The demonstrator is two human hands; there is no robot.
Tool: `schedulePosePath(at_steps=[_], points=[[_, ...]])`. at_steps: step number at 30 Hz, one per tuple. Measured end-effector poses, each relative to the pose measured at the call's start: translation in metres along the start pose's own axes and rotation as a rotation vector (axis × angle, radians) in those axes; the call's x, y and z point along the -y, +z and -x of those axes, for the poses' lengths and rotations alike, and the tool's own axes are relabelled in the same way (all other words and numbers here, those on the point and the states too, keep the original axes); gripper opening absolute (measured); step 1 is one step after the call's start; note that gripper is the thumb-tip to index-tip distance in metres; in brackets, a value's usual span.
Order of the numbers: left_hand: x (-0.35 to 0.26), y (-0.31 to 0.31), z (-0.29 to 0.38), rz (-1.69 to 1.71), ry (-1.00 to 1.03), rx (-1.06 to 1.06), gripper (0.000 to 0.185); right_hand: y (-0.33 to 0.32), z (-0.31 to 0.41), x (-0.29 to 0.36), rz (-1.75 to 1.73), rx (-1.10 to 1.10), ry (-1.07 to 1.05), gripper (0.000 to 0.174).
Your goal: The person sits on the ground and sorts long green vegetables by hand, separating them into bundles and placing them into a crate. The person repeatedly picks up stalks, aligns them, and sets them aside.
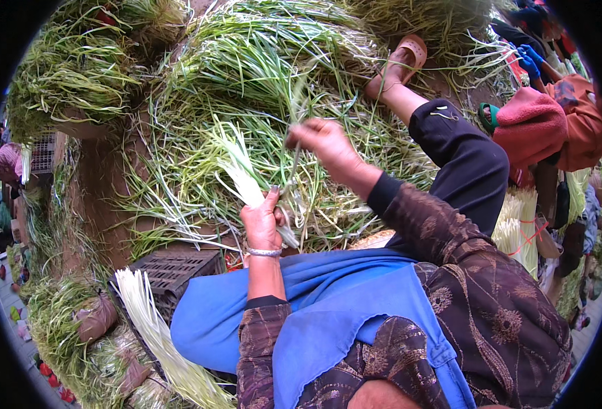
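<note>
My left hand (261, 225) is closed around a small bunch of pale stalks (245, 184), probably garlic chives or a similar leafy allium. Green tips fan out above the thumb and the white ends stick out below the fist. Above and to the right of it, my right hand (329, 145) is blurred by motion. Its thumb and fingers pinch a thin, wilted-looking leaf strand (295, 166) that hangs down towards the bunch. A wide heap of loose green leaves (249, 66) covers the ground beneath both hands.
A bundle of whitish stalks (157, 327) lies beside a black plastic crate (175, 268) at my left. Tied pale bundles (518, 230) stand at the right, near a co-worker in a red garment (531, 125). My foot in a pink clog (413, 48) rests at the heap's edge.
</note>
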State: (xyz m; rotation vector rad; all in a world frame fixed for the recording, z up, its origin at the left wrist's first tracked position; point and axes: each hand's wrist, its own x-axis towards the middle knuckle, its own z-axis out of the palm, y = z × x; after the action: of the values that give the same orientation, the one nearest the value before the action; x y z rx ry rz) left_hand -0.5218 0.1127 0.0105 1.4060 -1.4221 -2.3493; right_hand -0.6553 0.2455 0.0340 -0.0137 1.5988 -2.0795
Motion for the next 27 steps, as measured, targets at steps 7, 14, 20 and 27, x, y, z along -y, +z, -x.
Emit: schedulePosePath(at_steps=[7,14,20,27], points=[[0.028,-0.043,-0.032,-1.209,0.387,-0.199,0.026,-0.054,-0.015,0.143,0.0,0.049,-0.49,0.021],[0.006,-0.02,-0.018,-0.296,-0.086,0.019,0.035,-0.047,-0.017,0.202,0.54,0.194,-0.588,0.022],[-0.011,0.012,0.01,0.14,-0.135,0.38,0.03,0.021,-0.047,0.029,0.57,0.246,0.202,0.031],[-0.012,-0.001,-0.002,0.238,-0.159,0.356,0.017,0.02,-0.026,0.002,0.833,0.387,0.06,0.061]])
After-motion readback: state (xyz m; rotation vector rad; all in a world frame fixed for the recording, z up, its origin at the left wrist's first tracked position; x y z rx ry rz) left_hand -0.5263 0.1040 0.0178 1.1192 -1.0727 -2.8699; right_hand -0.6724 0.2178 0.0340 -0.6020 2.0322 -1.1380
